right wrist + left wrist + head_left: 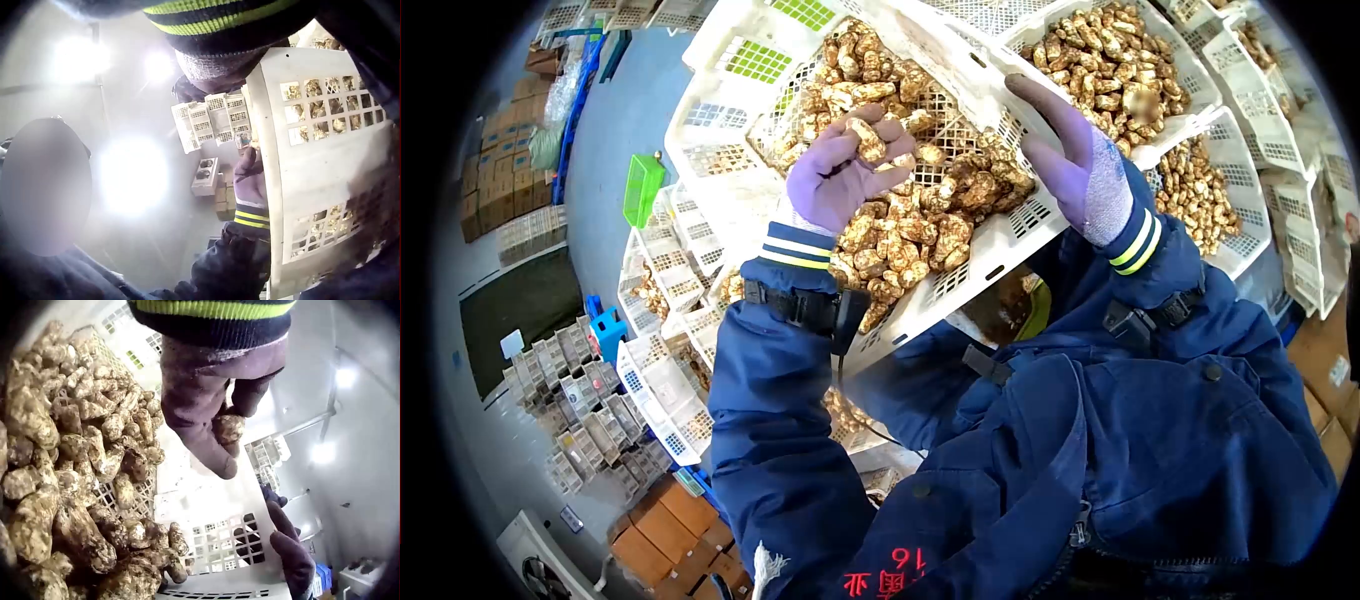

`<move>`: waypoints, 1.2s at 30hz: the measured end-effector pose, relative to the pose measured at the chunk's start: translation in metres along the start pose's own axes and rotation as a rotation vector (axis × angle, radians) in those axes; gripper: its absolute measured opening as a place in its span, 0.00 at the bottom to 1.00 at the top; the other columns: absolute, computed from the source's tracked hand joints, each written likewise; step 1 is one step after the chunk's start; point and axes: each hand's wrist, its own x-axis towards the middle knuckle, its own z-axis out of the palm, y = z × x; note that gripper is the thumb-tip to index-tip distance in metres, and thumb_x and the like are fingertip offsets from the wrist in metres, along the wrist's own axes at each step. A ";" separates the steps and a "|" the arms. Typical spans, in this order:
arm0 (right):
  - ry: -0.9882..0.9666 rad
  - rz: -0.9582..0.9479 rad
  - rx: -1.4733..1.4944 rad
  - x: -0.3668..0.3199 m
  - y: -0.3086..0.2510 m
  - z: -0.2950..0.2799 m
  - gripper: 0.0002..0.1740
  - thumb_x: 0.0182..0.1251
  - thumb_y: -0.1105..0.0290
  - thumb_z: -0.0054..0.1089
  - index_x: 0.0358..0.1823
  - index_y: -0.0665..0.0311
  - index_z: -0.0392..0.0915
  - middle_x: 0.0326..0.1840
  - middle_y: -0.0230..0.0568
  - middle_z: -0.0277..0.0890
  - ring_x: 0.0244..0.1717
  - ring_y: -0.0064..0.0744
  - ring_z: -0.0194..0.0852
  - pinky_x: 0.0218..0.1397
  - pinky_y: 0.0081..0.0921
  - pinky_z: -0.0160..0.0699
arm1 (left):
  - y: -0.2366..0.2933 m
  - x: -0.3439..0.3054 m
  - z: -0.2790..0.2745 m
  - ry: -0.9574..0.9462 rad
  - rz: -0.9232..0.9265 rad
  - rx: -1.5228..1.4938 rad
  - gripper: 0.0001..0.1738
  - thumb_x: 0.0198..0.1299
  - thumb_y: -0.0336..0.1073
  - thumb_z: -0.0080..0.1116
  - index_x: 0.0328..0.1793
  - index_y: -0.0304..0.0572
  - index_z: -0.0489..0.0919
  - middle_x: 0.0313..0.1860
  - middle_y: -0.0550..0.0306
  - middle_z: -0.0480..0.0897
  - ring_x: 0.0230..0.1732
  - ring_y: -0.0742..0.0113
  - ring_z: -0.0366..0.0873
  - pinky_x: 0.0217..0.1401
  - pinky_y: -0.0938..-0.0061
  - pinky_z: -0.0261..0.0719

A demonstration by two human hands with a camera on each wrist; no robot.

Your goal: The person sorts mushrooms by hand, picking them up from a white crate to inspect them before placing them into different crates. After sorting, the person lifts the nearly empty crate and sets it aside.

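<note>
My left hand [845, 175], in a purple glove, holds a stubby brown-and-cream mushroom [866, 140] above the crate. In the left wrist view the gloved fingers [200, 447] curl round that mushroom [229, 429]. A white mesh crate [990, 258] sits tilted in front of me, with many mottled mushrooms [905, 240] heaped along its near and left parts. Some of its mesh floor shows between the heaps. My right hand [1080, 165], also gloved, has its fingers extended and thumb apart over the crate's right wall, holding nothing. In the right wrist view the cuff hides most of it.
More mushrooms fill a white crate [1210, 112] at the upper right and another [1245, 160] beside it. Stacked crates [665, 390] and a green basket [643, 190] stand on the left. Cardboard boxes [665, 530] lie at the lower left.
</note>
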 end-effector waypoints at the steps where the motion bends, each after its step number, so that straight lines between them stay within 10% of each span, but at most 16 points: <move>1: -0.010 0.036 0.040 0.000 -0.003 0.000 0.29 0.72 0.67 0.47 0.74 0.61 0.63 0.69 0.55 0.70 0.69 0.42 0.69 0.70 0.30 0.66 | 0.003 0.005 -0.001 -0.058 0.000 -0.008 0.26 0.71 0.34 0.47 0.72 0.30 0.65 0.56 0.39 0.77 0.69 0.37 0.69 0.67 0.45 0.78; 5: 0.016 0.025 -0.028 0.001 0.002 0.002 0.30 0.71 0.68 0.49 0.74 0.62 0.62 0.67 0.56 0.71 0.68 0.46 0.70 0.68 0.33 0.69 | 0.000 0.035 0.021 0.532 -0.108 1.000 0.19 0.65 0.38 0.60 0.54 0.29 0.81 0.40 0.53 0.81 0.32 0.74 0.75 0.41 0.75 0.77; 8: 0.038 -0.023 -0.098 0.002 0.006 0.002 0.30 0.70 0.68 0.49 0.74 0.60 0.63 0.68 0.57 0.71 0.69 0.47 0.70 0.68 0.35 0.70 | -0.035 0.065 0.013 0.122 0.053 2.240 0.17 0.59 0.37 0.62 0.54 0.47 0.83 0.44 0.49 0.83 0.45 0.55 0.83 0.50 0.64 0.81; 12: 0.024 0.018 -0.102 -0.001 -0.005 -0.005 0.29 0.70 0.67 0.51 0.73 0.56 0.65 0.66 0.58 0.72 0.66 0.50 0.73 0.66 0.36 0.73 | -0.071 0.079 0.002 -0.079 -0.100 2.493 0.15 0.55 0.30 0.59 0.51 0.46 0.82 0.55 0.46 0.79 0.53 0.49 0.81 0.55 0.58 0.80; 16: 0.025 -0.014 -0.178 0.000 -0.003 -0.004 0.29 0.71 0.66 0.51 0.74 0.56 0.64 0.65 0.57 0.73 0.63 0.48 0.76 0.63 0.35 0.75 | -0.049 0.075 0.000 -0.102 -0.087 2.224 0.13 0.59 0.32 0.57 0.50 0.45 0.84 0.47 0.42 0.83 0.46 0.53 0.83 0.48 0.63 0.81; 18: 0.013 0.050 -0.207 -0.002 -0.010 -0.008 0.29 0.71 0.65 0.51 0.74 0.52 0.64 0.58 0.55 0.79 0.52 0.45 0.83 0.52 0.33 0.81 | -0.036 0.061 -0.002 0.196 -0.406 1.364 0.16 0.67 0.40 0.57 0.53 0.37 0.82 0.40 0.53 0.84 0.36 0.72 0.81 0.38 0.77 0.79; 22: 0.081 -0.026 -0.090 -0.001 0.007 0.003 0.28 0.71 0.65 0.51 0.73 0.54 0.65 0.58 0.54 0.78 0.54 0.42 0.82 0.55 0.33 0.78 | -0.015 0.018 0.012 0.116 -0.130 0.377 0.25 0.72 0.42 0.50 0.65 0.27 0.71 0.46 0.43 0.82 0.42 0.61 0.82 0.37 0.72 0.82; 30: -0.062 0.082 0.099 -0.002 0.003 0.000 0.30 0.72 0.69 0.47 0.75 0.65 0.60 0.72 0.46 0.66 0.74 0.30 0.59 0.75 0.26 0.56 | -0.018 -0.007 0.067 0.108 -0.085 0.150 0.53 0.68 0.75 0.23 0.75 0.29 0.61 0.62 0.31 0.76 0.53 0.44 0.83 0.46 0.58 0.89; 36: -0.049 0.093 0.123 -0.003 0.006 0.003 0.31 0.72 0.70 0.47 0.76 0.65 0.60 0.72 0.45 0.66 0.72 0.29 0.60 0.75 0.25 0.56 | -0.021 -0.019 0.075 0.134 0.002 0.354 0.29 0.75 0.42 0.47 0.75 0.31 0.62 0.59 0.41 0.77 0.55 0.50 0.82 0.50 0.66 0.88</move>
